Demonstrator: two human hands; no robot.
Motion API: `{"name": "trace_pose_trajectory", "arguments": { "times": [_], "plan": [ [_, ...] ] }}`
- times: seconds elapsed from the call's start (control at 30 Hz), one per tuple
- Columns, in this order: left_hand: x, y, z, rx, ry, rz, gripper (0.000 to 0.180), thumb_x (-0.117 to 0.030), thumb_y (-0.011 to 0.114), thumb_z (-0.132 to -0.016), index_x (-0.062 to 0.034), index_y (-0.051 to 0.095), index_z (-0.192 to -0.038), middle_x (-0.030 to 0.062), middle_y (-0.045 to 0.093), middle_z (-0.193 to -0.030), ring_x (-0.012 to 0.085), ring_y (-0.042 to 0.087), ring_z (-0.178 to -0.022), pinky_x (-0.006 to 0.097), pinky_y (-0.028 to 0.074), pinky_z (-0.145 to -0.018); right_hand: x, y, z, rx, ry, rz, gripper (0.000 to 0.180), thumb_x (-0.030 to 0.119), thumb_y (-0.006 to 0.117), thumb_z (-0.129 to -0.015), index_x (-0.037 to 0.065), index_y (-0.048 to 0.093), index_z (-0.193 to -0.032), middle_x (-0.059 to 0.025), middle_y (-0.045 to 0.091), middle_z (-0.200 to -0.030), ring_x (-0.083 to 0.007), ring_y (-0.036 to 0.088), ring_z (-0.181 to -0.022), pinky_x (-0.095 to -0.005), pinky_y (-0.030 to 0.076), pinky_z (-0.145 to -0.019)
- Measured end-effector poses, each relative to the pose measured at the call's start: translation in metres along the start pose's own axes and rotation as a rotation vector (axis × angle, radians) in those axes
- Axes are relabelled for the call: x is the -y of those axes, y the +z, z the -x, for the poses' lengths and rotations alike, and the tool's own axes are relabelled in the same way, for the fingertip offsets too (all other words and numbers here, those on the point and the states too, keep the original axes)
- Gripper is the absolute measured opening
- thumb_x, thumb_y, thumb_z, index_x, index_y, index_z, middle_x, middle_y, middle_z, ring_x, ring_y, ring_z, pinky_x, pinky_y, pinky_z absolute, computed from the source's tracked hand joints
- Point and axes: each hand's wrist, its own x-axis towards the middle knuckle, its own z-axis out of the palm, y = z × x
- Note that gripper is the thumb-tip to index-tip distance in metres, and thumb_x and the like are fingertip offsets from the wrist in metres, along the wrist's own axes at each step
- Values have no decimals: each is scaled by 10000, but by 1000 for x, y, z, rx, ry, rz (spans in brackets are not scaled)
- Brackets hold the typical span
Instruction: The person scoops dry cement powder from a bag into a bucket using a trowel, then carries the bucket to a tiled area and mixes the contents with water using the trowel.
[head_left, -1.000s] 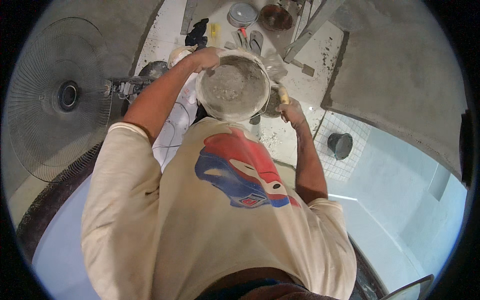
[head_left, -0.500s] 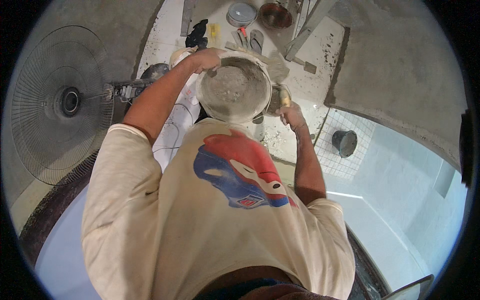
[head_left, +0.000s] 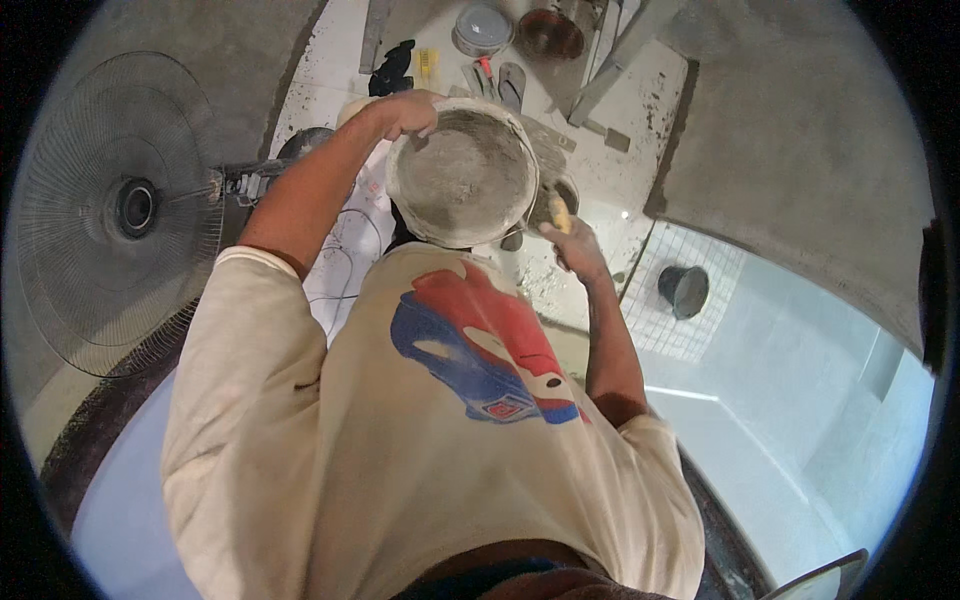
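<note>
A round bucket [head_left: 395, 205] with a caked rim stands in front of my body, and grey cement-like powder or mix [head_left: 465, 180] fills what I see of its inside. My left hand [head_left: 408, 114] is closed over the bucket's far left rim. To the right of the bucket, my right hand [head_left: 574, 247] grips the pale yellow handle of what looks like a trowel [head_left: 561, 212]. Its blade is hard to make out against a small round container [head_left: 572, 190] that stands just beyond my hand.
A wire-cage fan [head_left: 125, 210] stands at left. Farther off lie a lidded tub [head_left: 483, 30], a brown basin [head_left: 550, 35], sandals [head_left: 511, 85], a black cloth-like item [head_left: 393, 70] and long straight bars [head_left: 610, 70]. A dark bucket [head_left: 684, 290] sits on white tiles at right.
My right hand and the trowel have shifted slightly left and down, toward the bucket. The mix looks smoother and the view has moved a little. My left hand keeps its hold on the rim.
</note>
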Motion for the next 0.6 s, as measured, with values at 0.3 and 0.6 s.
{"name": "trace_pose_trajectory", "arguments": {
  "times": [0.3,0.6],
  "plan": [
    [6,-4,-26,40,-9,133,553,-398,645,-958,-38,643,-1377,173,651,-1350,262,594,-1223,399,436,-1071,53,-25,76,-334,-715,832,463,289,687,-967,71,566,-1358,-180,682,-923,-355,692,-769,-463,548,-637],
    [-9,25,-54,-1,115,35,647,-523,580,-1025,-28,589,-1442,197,591,-1455,288,556,-1285,390,417,-1104,57,35,17,-53,-729,1356,668,170,594,-939,287,423,-1574,-135,597,-879,-325,666,-709,-453,562,-611]
  ]
}}
